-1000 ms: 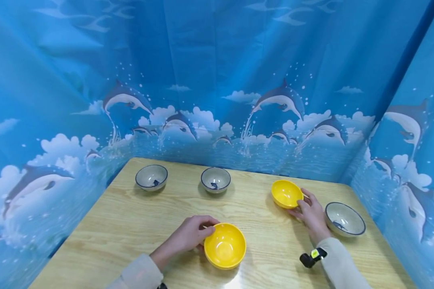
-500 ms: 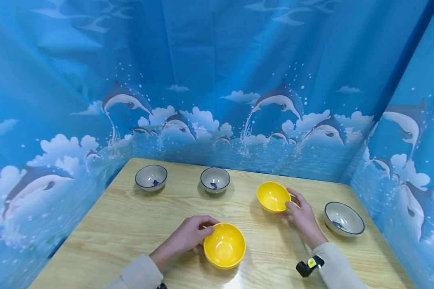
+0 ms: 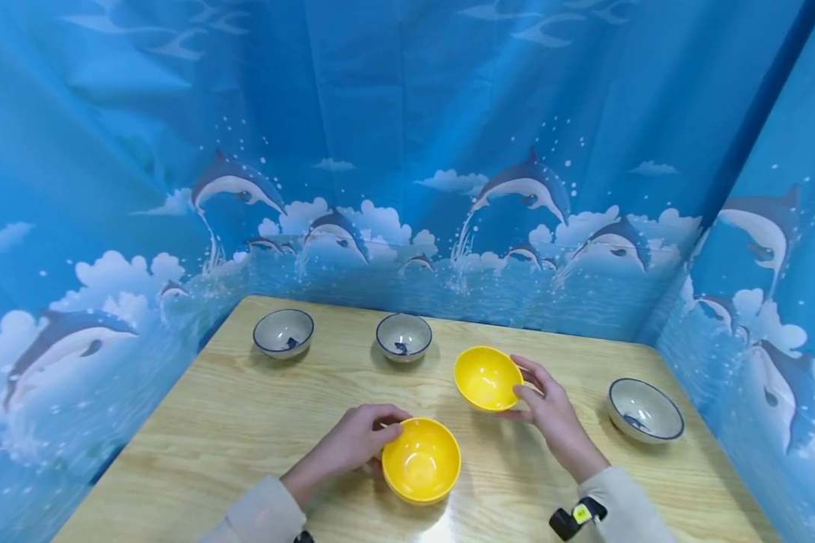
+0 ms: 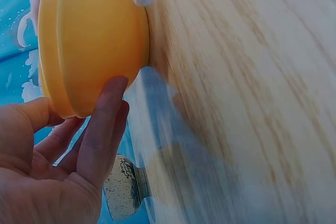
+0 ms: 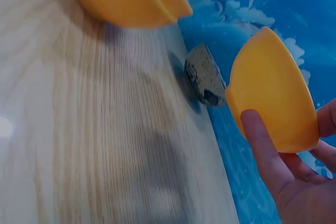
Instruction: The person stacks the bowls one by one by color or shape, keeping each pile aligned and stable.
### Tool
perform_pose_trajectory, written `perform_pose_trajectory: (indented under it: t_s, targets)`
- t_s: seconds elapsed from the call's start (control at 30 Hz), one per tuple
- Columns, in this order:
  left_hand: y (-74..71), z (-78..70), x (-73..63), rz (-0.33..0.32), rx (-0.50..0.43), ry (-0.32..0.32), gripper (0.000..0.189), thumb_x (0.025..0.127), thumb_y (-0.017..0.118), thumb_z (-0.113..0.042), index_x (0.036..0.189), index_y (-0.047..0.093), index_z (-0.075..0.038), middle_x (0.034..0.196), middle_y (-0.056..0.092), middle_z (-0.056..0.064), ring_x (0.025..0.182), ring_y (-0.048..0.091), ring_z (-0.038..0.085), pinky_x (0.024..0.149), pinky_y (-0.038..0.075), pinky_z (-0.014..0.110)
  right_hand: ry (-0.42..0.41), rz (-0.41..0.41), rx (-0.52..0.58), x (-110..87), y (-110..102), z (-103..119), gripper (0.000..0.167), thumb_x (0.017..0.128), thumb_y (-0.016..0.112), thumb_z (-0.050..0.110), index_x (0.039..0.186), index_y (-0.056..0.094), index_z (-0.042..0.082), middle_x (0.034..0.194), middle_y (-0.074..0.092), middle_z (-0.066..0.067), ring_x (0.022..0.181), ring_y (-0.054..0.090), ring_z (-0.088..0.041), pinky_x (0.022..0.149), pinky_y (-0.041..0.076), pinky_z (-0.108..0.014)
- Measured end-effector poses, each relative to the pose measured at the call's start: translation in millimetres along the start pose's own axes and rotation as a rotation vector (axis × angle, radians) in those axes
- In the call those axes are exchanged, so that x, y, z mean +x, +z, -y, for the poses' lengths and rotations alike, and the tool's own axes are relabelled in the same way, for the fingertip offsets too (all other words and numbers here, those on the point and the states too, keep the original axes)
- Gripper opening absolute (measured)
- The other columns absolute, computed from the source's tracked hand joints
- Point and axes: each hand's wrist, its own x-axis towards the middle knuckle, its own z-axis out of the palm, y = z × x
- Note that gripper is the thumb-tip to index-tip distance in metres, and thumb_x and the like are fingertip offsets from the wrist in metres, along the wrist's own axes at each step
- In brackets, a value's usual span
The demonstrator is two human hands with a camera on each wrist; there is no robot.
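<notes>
Near the front of the table stands a yellow bowl [image 3: 421, 461], and my left hand [image 3: 356, 445] pinches its left rim between thumb and fingers. The left wrist view shows that bowl [image 4: 100, 40] with its base on the wood and fingers against its side. Farther back and to the right, my right hand [image 3: 546, 411] grips a smaller-looking yellow bowl [image 3: 487, 379] by its right side. In the right wrist view this bowl [image 5: 273, 93] is held up off the table, tilted, with a finger pressed to its outside and the thumb at the rim.
Two grey bowls with blue rims, a left one [image 3: 284, 334] and a middle one [image 3: 404, 337], stand along the back of the wooden table [image 3: 258, 422]. Another grey bowl [image 3: 646, 411] is near the right edge. A blue dolphin-print curtain [image 3: 394, 151] hangs behind and at the sides.
My right hand has carried its yellow bowl leftward and slightly nearer, away from the grey bowl at right. The left hand and its bowl have stayed in place.
</notes>
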Motion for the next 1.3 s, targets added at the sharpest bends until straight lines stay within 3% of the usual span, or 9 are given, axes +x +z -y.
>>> perform_pose_trajectory:
  t_s: [0.27, 0.47, 0.63, 0.93, 1.3]
  targets:
    - [-0.3, 0.1, 1.1, 0.004, 0.003, -0.005, 0.027, 0.108, 0.068, -0.017, 0.134, 0.075, -0.018, 0.138, 0.072, 0.012, 0.101, 0.071, 0.021, 0.063, 0.068, 0.033, -0.007, 0.053, -0.007, -14.2, 15.8, 11.0, 0.057, 0.111, 0.055, 0.015, 0.166, 0.041, 0.016, 0.169, 0.040, -0.018, 0.143, 0.055, -0.043, 0.091, 0.070, -0.042]
    - [-0.3, 1.3, 1.5, 0.008, 0.013, 0.003, 0.027, 0.108, 0.067, -0.017, 0.134, 0.075, -0.018, 0.137, 0.072, 0.012, 0.099, 0.071, 0.021, 0.063, 0.068, 0.033, -0.006, 0.084, 0.008, -22.6, 25.7, 15.9, 0.054, 0.111, 0.057, 0.015, 0.163, 0.046, 0.016, 0.162, 0.047, -0.017, 0.130, 0.063, -0.035, 0.089, 0.070, -0.043]
    - [-0.3, 2.2, 1.5, 0.012, 0.012, 0.006, 0.027, 0.108, 0.066, -0.017, 0.134, 0.075, -0.018, 0.137, 0.072, 0.012, 0.100, 0.071, 0.021, 0.064, 0.068, 0.033, -0.018, 0.145, 0.012, -29.8, 32.1, 15.3, 0.051, 0.112, 0.057, 0.015, 0.162, 0.048, 0.013, 0.161, 0.049, -0.020, 0.122, 0.067, -0.030, 0.086, 0.071, -0.044]
    - [-0.1, 2.9, 1.0, 0.006, 0.011, 0.020, 0.030, 0.108, 0.068, -0.019, 0.137, 0.073, -0.014, 0.137, 0.072, 0.014, 0.103, 0.072, 0.022, 0.063, 0.068, 0.033, -0.073, 0.255, -0.014, -37.3, 40.8, 10.2, 0.051, 0.114, 0.057, 0.018, 0.163, 0.046, 0.007, 0.161, 0.049, -0.024, 0.123, 0.068, -0.028, 0.084, 0.071, -0.041]
    - [0.0, 5.4, 1.1, 0.002, 0.019, 0.036, 0.025, 0.110, 0.066, -0.019, 0.132, 0.075, -0.015, 0.125, 0.075, 0.012, 0.092, 0.071, 0.020, 0.062, 0.068, 0.033, -0.106, 0.286, -0.053, -42.4, 50.0, 6.1, 0.049, 0.113, 0.060, 0.019, 0.159, 0.051, 0.006, 0.157, 0.052, -0.027, 0.111, 0.070, -0.026, 0.080, 0.070, -0.037]
